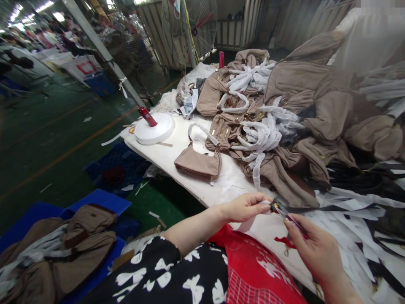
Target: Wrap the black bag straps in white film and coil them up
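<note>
My left hand [245, 207] is pinched on the end of a dark strap [303, 209] with a small gold metal fitting, just above the white table [177, 156]. My right hand [311, 245] is closed on a thin red-handled tool [292, 220] whose tip meets that fitting. White paper wrapping strips [348, 228] lie under and around the strap. One tan handbag [198, 164] lies by itself on the table, ahead of my left hand.
A large heap of tan handbags [303, 109] with white-wrapped handles fills the table's far right. A round white tape roll [155, 128] with a red tool on it sits at the far corner. A blue crate [79, 236] of bags stands on the floor at left. Fans stand behind.
</note>
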A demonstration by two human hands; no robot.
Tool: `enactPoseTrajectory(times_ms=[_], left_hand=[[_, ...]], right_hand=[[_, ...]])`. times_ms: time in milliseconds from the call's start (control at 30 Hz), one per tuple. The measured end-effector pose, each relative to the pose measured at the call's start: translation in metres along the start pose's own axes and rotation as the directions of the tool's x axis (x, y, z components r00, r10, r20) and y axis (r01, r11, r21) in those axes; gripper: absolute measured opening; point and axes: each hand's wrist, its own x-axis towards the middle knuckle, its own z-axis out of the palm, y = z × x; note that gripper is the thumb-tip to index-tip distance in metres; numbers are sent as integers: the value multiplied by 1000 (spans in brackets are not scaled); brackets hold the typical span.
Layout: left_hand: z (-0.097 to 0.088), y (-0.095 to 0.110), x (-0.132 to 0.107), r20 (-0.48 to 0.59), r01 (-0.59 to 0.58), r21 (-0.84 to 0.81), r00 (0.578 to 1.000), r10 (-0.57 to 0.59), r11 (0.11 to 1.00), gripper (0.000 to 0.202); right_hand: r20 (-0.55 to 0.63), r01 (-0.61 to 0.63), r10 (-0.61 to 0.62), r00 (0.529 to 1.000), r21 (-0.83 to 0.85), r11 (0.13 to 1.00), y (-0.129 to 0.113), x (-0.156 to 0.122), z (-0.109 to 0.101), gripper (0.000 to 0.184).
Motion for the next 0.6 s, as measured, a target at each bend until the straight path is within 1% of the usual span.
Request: enactPoseTrajectory(times_ms=[133, 233, 333, 433, 533, 600], left_hand=[[-2, 1, 1, -20, 16, -50, 1000, -17, 999, 58], [-4, -2, 2, -14, -8, -120, 1000, 6, 993, 58], [-6, -4, 2, -19, -22, -179, 1000, 19, 984, 56], [-8, -7, 1, -37, 3, -228, 999, -12, 974, 54], [-10, -13, 1, -40, 29, -265, 998, -41, 964, 52], [-12, -18, 1, -34, 27, -281, 999, -38, 959, 53]], right_hand=[[6, 12, -13, 1000, 8, 1000, 1, 3, 3, 42], [36, -9, 7, 999, 48, 999, 1, 6, 3, 43], [41, 14, -16, 999, 51, 999, 4, 9, 2, 44], [58, 24, -28, 998, 80, 997, 14, 13, 0, 45], [129, 21, -42, 991, 161, 987, 29, 17, 1, 44], [155, -2, -32, 987, 215, 977, 38, 19, 2, 42]])
